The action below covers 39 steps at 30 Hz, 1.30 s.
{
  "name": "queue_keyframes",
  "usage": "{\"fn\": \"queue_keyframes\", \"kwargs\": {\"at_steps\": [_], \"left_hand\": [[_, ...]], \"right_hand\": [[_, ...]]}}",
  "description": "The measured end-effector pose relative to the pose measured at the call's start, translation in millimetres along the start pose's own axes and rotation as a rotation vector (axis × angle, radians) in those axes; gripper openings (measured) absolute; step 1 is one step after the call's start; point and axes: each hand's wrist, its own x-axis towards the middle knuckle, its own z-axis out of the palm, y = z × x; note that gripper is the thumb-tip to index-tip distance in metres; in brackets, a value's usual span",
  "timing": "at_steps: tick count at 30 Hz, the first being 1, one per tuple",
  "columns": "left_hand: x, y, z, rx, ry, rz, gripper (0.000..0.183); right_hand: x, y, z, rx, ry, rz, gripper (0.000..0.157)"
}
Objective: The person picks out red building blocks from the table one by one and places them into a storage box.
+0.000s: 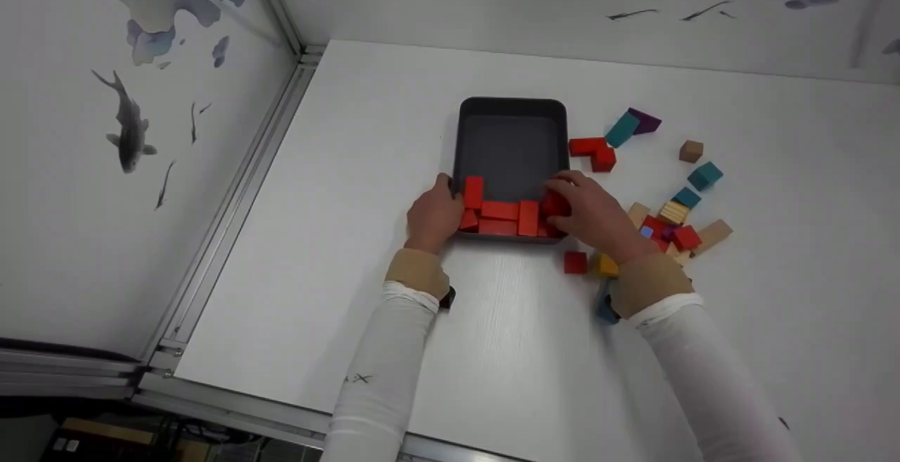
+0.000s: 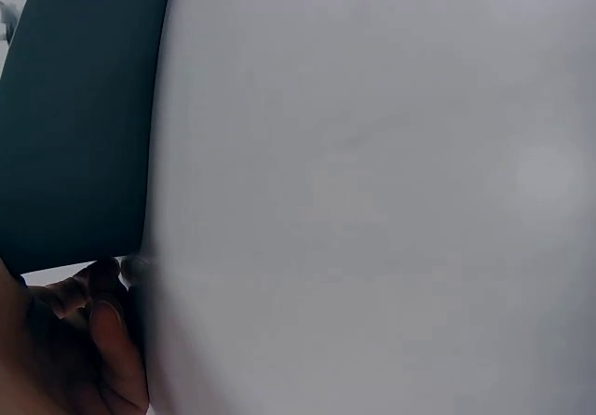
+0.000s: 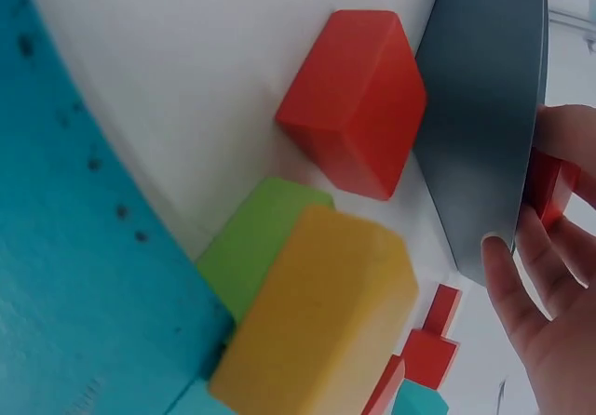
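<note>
A dark grey rectangular tray lies on the white table, with several red blocks fitted along its near end. At its near left corner, my left hand holds the side wall; the left wrist view catches curled fingers beside the tray's outer wall. My right hand reaches over the near right corner and pinches a red block between thumb and fingers, just inside the rim. One fingertip overlaps the outside of the tray wall in the right wrist view. The hand partly hides this block.
Outside the tray, a red block sits near its corner beside a yellow block. A green block lies behind the yellow one. Mixed coloured and wooden blocks are scattered to the right. Two red blocks lie by the tray's right side.
</note>
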Motion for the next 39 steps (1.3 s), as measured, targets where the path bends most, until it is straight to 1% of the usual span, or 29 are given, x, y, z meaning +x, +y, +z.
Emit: {"fn": "queue_keyframes", "kwargs": {"at_steps": [4, 11, 15, 19, 23, 27, 31, 39], "left_hand": [[-1.5, -0.7, 1.8, 0.000, 0.008, 0.005, 0.028], [0.5, 0.3, 1.5, 0.007, 0.010, -0.004, 0.028], [0.9, 0.1, 1.6, 0.006, 0.002, -0.009, 0.028], [0.1, -0.3, 2.6, 0.009, -0.009, -0.014, 0.029], [-0.7, 0.0, 1.9, 0.015, -0.009, -0.018, 0.032], [-1.0, -0.7, 2.5, 0.030, -0.010, -0.021, 0.034], [-1.9, -1.1, 2.9, 0.037, -0.002, -0.020, 0.032], [-1.7, -1.4, 2.3, 0.029, -0.012, -0.028, 0.031]], "right_hand": [[1, 3, 3.8, 0.014, -0.008, -0.004, 0.060], [1, 9, 6.3, 0.027, 0.005, -0.049, 0.057], [1, 8, 5.8, 0.028, -0.011, -0.041, 0.057], [2, 6, 4.8, 0.011, -0.054, -0.010, 0.058], [4, 2, 4.6, 0.002, -0.065, 0.016, 0.057], [5, -2, 8.0, -0.042, -0.054, 0.017, 0.050], [7, -4, 11.8, -0.102, -0.034, 0.010, 0.043], [8, -7, 12.1, -0.148, -0.075, 0.020, 0.047]]}}
